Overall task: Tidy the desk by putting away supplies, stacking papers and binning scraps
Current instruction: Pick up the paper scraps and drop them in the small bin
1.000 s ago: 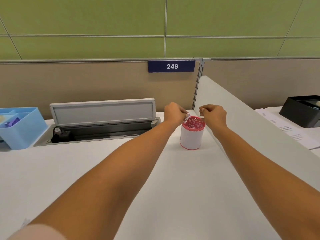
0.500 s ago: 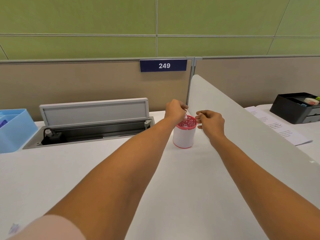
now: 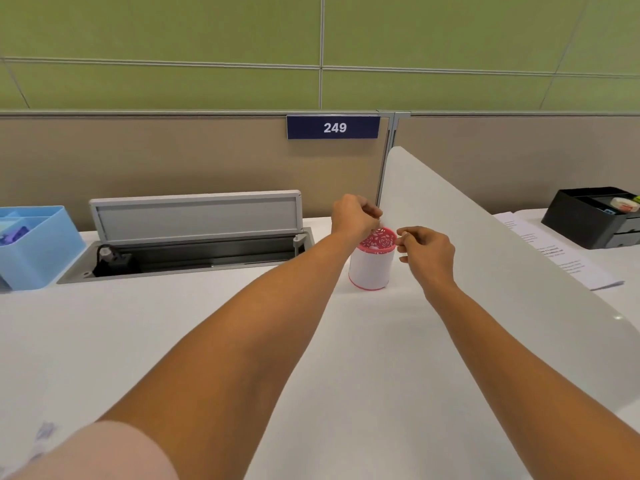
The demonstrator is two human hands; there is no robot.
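Observation:
A small white cup with a red lace-pattern rim (image 3: 371, 268) stands on the white desk (image 3: 173, 341) near the divider. My left hand (image 3: 356, 216) hovers over the cup's mouth with fingers curled, pinching what looks like a tiny white paper scrap (image 3: 380, 222), which barely shows. My right hand (image 3: 427, 252) is just right of the cup's rim, apart from it. Its thumb and forefinger are loosely curled and slightly parted, with nothing between them.
An open cable tray with a raised grey lid (image 3: 194, 216) runs along the desk's back. A light blue organiser (image 3: 34, 251) sits far left. A slanted white divider (image 3: 485, 244) bounds the right; beyond it lie printed papers (image 3: 561, 258) and a black desk organiser (image 3: 595, 216).
My right hand has drawn back from over the cup's rim to its right side and loosened. My left hand stays over the cup mouth. The view has shifted a little.

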